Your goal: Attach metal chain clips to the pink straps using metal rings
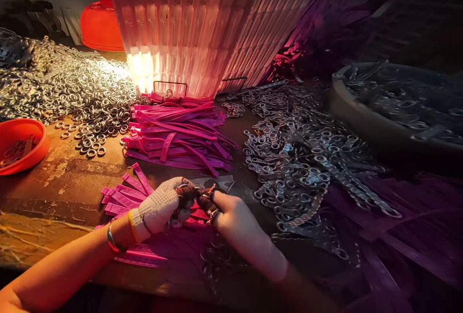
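I sit at a worn wooden table (68, 178), its brown top scuffed and patchy with pale marks. A ribbed, translucent lampshade (202, 23) stands at the back of it, glowing warm pink-white near its base and lighting the middle of the table. The right side and the far corners lie in dim purple shadow.

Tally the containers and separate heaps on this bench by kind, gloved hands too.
Orange bowl: 1
Grey basin: 1
Red lidded vessel: 1
Heap of metal rings: 1
Heap of metal links: 1
Piles of pink straps: 2
Gloved hands, left hand, right hand: 2
Total: 9
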A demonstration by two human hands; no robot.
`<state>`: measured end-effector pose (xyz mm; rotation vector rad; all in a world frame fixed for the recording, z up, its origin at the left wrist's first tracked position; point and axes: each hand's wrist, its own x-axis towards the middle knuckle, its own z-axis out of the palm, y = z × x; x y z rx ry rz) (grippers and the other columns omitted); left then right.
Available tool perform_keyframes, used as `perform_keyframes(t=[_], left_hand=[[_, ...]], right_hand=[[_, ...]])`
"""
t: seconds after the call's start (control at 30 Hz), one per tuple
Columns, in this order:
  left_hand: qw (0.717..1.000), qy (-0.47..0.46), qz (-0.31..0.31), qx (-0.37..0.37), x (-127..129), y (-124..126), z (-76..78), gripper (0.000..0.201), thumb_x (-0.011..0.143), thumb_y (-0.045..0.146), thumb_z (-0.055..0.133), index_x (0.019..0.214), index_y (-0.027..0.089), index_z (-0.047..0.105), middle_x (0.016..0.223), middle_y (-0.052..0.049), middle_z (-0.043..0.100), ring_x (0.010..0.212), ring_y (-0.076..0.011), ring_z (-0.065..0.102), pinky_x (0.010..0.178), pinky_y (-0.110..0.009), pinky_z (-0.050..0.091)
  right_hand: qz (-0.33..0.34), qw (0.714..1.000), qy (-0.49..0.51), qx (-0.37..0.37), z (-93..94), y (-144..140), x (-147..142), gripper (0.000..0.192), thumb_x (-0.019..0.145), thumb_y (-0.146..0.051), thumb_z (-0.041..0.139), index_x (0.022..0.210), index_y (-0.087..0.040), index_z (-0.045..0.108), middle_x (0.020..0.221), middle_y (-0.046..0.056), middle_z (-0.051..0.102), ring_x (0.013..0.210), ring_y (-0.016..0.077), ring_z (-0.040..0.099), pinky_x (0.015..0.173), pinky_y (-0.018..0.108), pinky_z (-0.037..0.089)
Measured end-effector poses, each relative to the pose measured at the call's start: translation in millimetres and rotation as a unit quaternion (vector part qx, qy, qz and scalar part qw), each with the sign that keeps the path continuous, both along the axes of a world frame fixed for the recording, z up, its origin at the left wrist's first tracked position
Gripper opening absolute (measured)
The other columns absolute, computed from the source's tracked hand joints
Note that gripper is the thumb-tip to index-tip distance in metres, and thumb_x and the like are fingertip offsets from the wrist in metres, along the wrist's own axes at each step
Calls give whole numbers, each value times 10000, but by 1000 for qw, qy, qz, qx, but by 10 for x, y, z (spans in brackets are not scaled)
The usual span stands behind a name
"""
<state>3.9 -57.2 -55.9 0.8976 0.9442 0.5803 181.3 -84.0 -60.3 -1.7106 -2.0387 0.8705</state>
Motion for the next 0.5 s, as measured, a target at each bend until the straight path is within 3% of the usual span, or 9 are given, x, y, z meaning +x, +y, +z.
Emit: perform_keyframes(t=[0.1, 0.17, 0.23, 0.3, 0.4, 0.5], left_hand=[[994, -62, 15, -84, -22, 127, 35, 289, 808, 453, 663, 855, 187, 559, 610, 59, 481, 386, -40, 378, 312, -135, 230], [985, -95, 27, -143, -46, 197, 42, 357, 785, 495, 676, 922, 177, 591, 644, 43, 514, 396, -41, 416, 320, -133, 250], [975, -110, 40, -189, -57, 235, 45, 382, 787, 508, 662, 922, 156, 601, 634, 35, 518, 385, -41, 412, 319, -137, 248], [976, -105, 40, -188, -50, 241, 54, 308, 791, 436, 668, 824, 143, 579, 583, 50, 468, 362, -30, 356, 315, -138, 210], [989, -81, 22, -126, -38, 211, 63, 259, 780, 313, 684, 687, 156, 500, 518, 77, 370, 354, -25, 290, 317, -143, 163], [990, -80, 13, -116, -62, 177, 39, 215, 784, 283, 687, 714, 153, 530, 495, 82, 360, 363, -29, 282, 321, -133, 180]], right_hand=[[-47, 984, -147, 86, -50, 202, 113, 252, 759, -63, 503, 907, -148, 688, 1068, 135, 689, 956, 249, 605, 792, 316, 444], [-30, 966, -230, 112, -119, 336, 160, 281, 711, -36, 527, 898, -137, 710, 1242, 171, 633, 1081, 296, 571, 858, 367, 451], [-8, 958, -261, 115, -208, 426, 187, 263, 709, -32, 538, 864, -141, 720, 1262, 176, 627, 1068, 302, 581, 845, 386, 474], [-6, 961, -247, 124, -292, 454, 209, 252, 704, -22, 536, 827, -147, 717, 1191, 169, 655, 1005, 278, 603, 835, 377, 493], [-16, 972, -174, 158, -351, 383, 244, 223, 667, -13, 526, 748, -148, 684, 1109, 158, 647, 1000, 260, 591, 883, 371, 497], [-15, 974, -82, 208, -282, 222, 244, 207, 621, -9, 509, 694, -164, 625, 1074, 138, 609, 1022, 253, 563, 909, 385, 492]])
